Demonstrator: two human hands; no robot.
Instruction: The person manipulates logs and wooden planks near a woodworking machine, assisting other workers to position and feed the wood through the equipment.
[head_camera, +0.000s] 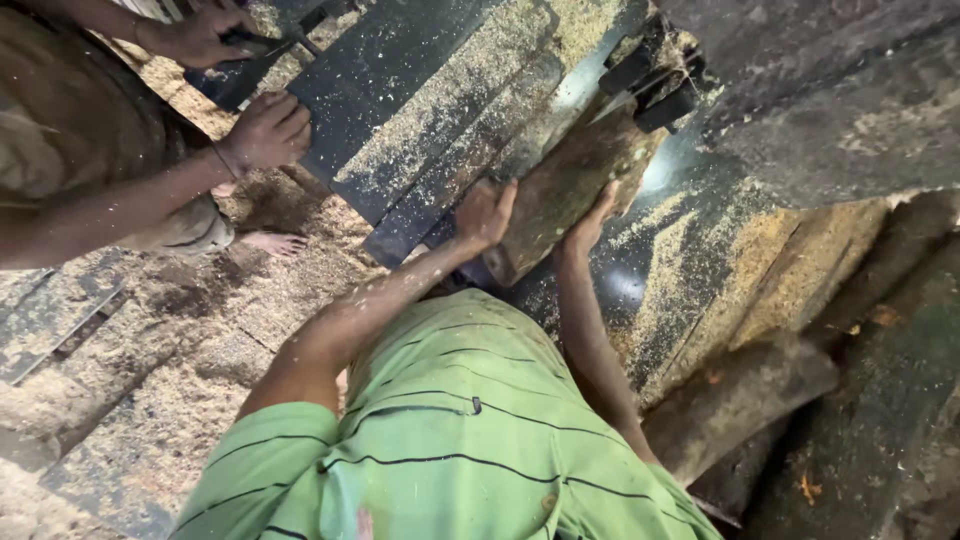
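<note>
Single view, head-worn camera: looks steeply down over the wearer's own chest and green striped shirt (450, 440), so near that the shirt fills the lower middle of the frame and both forearms run up and away from the lens toward the dark, sawdust-strewn saw table (440, 110). The table crosses the upper half on a slant, its near edge just beyond the wearer's hands, with the sawdust floor (150, 400) at left and stacked logs (740, 400) at lower right. No second view shares the scene.
</note>
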